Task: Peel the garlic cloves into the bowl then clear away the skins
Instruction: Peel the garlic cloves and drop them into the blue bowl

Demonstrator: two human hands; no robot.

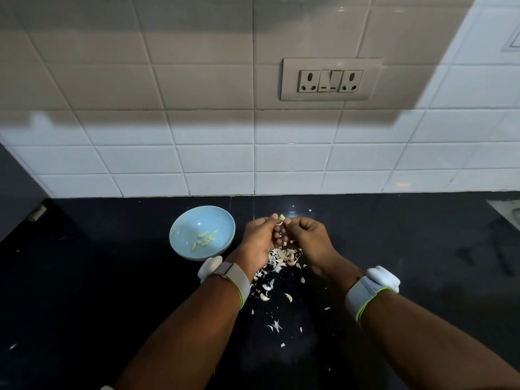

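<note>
Both hands, the left hand [257, 235] and the right hand [305, 235], pinch one garlic clove [282, 217] above the worktop [112, 291], right of the bowl [180, 235], so a slip could drop it among the skins [281, 257].

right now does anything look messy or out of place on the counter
Papery white garlic skins are scattered across the black stone counter, beneath and nearer than both hands, which pinch one garlic clove. Expected mid-peeling. The pale blue round bowl sits upright, holding peeled cloves.
</note>
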